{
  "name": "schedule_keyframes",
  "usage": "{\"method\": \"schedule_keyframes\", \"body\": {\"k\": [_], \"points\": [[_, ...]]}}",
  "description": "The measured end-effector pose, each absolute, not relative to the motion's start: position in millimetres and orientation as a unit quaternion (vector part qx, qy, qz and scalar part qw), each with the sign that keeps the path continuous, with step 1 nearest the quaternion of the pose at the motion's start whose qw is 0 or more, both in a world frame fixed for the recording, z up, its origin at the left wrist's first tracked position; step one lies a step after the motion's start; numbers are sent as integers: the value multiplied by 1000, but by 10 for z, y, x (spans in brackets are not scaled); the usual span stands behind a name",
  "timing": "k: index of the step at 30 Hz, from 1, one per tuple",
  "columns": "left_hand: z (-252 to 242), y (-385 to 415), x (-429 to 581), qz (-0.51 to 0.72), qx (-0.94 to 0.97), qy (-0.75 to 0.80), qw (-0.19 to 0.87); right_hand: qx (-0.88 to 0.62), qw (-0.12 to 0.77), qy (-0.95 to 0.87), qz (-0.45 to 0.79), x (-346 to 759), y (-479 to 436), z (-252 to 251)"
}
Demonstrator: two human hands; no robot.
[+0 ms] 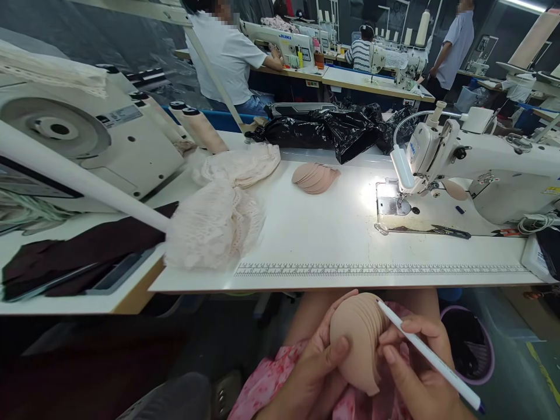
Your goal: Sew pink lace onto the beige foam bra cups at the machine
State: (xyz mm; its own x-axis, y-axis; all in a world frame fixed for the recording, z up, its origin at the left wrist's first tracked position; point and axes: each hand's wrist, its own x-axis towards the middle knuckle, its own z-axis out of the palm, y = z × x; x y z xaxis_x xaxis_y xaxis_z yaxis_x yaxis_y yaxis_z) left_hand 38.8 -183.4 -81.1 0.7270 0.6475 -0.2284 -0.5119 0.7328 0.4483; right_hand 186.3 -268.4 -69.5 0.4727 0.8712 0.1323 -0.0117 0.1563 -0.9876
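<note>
Below the table's front edge, over my lap, my left hand (312,370) is wrapped round a stack of beige foam bra cups (356,341), thumb on its front. My right hand (415,370) holds a white pen (431,357) between its fingers, the pen's tip resting at the top of the stack. Its fingertips also touch the stack's right side. A second pile of beige cups (315,177) lies fanned out on the white table (332,233). The sewing machine (472,157) stands at the right, its lamp lit over the needle plate (391,204).
Pale pink lace fabric (219,216) is heaped on the table's left. A black plastic bag (336,131) lies at the back edge. Dark fabric (74,254) and another machine (87,134) are at far left. A purple-rimmed bin (475,350) stands on the floor. Other people sew behind.
</note>
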Motion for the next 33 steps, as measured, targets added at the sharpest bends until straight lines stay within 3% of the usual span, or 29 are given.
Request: {"method": "schedule_keyframes", "body": {"k": [7, 25, 33], "points": [[-750, -1844, 390, 318, 168, 178, 916, -608, 615, -414, 285, 1794, -2640, -687], [-766, -1807, 410, 316, 111, 176, 926, -511, 645, -303, 481, 1761, -2567, -639], [-895, -1820, 329, 263, 99, 202, 938, -466, 664, -287, 509, 1792, -2557, -653]]}}
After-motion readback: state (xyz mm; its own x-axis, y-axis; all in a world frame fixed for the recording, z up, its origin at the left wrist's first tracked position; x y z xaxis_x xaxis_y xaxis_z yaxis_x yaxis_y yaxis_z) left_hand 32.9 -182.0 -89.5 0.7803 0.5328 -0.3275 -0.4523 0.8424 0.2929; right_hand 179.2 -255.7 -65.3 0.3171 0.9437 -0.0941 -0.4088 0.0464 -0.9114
